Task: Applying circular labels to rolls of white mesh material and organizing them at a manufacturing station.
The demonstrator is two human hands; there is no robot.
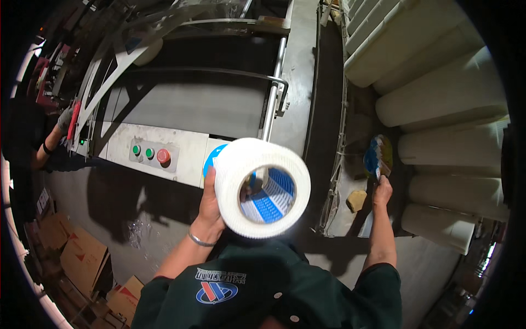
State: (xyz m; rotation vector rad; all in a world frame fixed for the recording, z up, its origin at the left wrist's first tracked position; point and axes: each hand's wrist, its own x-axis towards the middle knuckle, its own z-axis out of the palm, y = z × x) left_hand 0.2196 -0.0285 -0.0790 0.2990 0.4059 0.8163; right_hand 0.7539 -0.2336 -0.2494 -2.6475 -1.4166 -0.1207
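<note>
A thick roll of white tape (pixel 227 192) with a mesh-like surface is held up in front of me. My left hand (pixel 209 204) is closed around its left side, and the fingers behind it are partly hidden. Through the hollow core, a blue-and-white printed inner wall shows. Part of a blue round label peeks out at the roll's upper left. Out to the right, my right hand (pixel 382 192) is closed on the lower end of a crumpled blue-and-yellow printed piece (pixel 378 156); its exact kind is unclear. A yellowish block (pixel 356 201) lies just left of that hand.
A conveyor machine (pixel 192 104) with a metal frame fills the upper left; its panel (pixel 189 159) carries green and red buttons. Large white rolls (pixel 444 104) stand along the right. Cardboard boxes (pixel 82 255) lie at lower left. A co-worker's gloved hand (pixel 64 120) is at far left.
</note>
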